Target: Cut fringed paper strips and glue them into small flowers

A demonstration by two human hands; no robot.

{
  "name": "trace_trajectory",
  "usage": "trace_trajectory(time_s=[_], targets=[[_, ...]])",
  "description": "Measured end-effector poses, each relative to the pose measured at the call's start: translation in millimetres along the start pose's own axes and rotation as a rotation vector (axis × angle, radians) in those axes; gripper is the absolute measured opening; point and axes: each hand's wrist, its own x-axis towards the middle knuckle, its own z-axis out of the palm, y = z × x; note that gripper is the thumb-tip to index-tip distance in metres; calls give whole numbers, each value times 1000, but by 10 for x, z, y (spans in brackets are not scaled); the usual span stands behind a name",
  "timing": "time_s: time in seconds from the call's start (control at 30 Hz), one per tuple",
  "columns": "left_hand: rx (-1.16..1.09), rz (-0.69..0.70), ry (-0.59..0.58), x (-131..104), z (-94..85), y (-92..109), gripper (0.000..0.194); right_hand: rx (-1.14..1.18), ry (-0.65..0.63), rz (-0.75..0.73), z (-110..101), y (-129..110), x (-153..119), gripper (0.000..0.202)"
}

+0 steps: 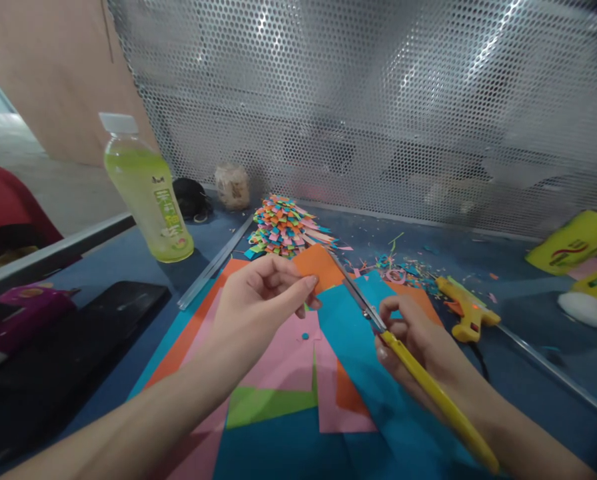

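Note:
My left hand (261, 293) pinches an orange piece of paper (321, 267) between thumb and fingers. In my right hand (421, 347) are scissors with yellow handles (428, 387); their blades point up and to the left, beside the right edge of the orange piece. Whether the blades are parted is too fine to tell. Below both hands lie overlapping coloured sheets, among them a pink sheet (283, 353), a green sheet (268, 405) and a blue sheet (273, 450). A small blue dot (305, 336) rests on the pink paper.
Behind the hands stands a cone of coloured paper strips (283, 227). Paper scraps (403, 270) and a yellow glue gun (466, 310) lie to the right. At the left are a drink bottle (148, 193), a clear ruler-like strip (216, 263) and a black phone-like slab (98, 340).

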Motion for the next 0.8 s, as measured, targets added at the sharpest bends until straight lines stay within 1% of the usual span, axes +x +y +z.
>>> trace_trajectory(time_s=[0.3,0.5,0.6,0.8], targets=[[-10,-31,-11,0,0,1,17,-10,-16,-3,-10,-36,-10,26],[61,-26,-18,-18,20,25,18,76,-49,-12,-5,-33,4,21],[62,-36,-20,-25,31,29,19,100,-49,-9,0,-37,6,22],[64,-46,-18,-23,49,19,19,22,-34,-7,-7,-63,2,25]])
